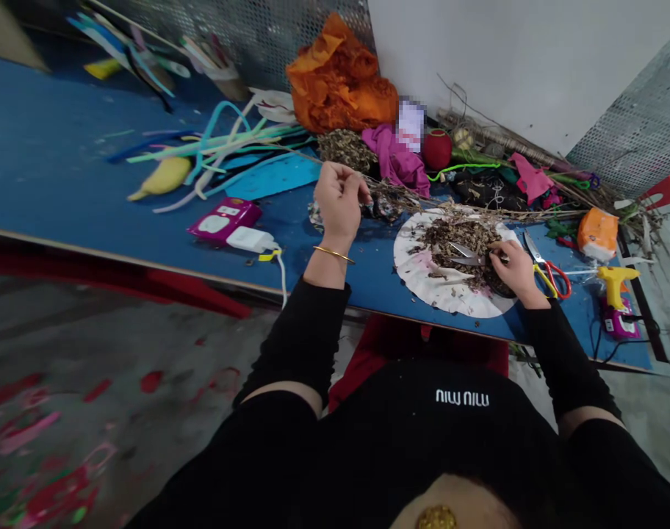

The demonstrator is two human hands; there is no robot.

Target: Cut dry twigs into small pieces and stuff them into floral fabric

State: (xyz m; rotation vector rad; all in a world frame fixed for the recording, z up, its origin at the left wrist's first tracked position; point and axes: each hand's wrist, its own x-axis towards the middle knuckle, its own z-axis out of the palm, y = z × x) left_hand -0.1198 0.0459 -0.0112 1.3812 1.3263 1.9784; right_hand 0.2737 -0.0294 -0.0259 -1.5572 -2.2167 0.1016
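Observation:
My left hand [340,198] is raised over the table's front half, its fingers closed in a pinch on a thin dry twig [294,152]. The twig runs out to the upper left, and its other end merges with dry stems to the right. In my right hand [514,270] is a pair of scissors [470,260], blades apart and pointing left; the handles are hidden by my fingers. Beneath them, crumbled dry leaves [450,236] cover much of a round white sheet [409,253]. A second pair of scissors [558,279], with red and yellow handles, lies right of my right hand.
A yellow glue gun [616,283] and an orange packet [598,234] are at the right end. Left of the sheet lie a purple power box [225,220] with a white plug, a yellow gourd-like object [164,178] and colored strips. Crumpled orange paper [338,81] stands behind.

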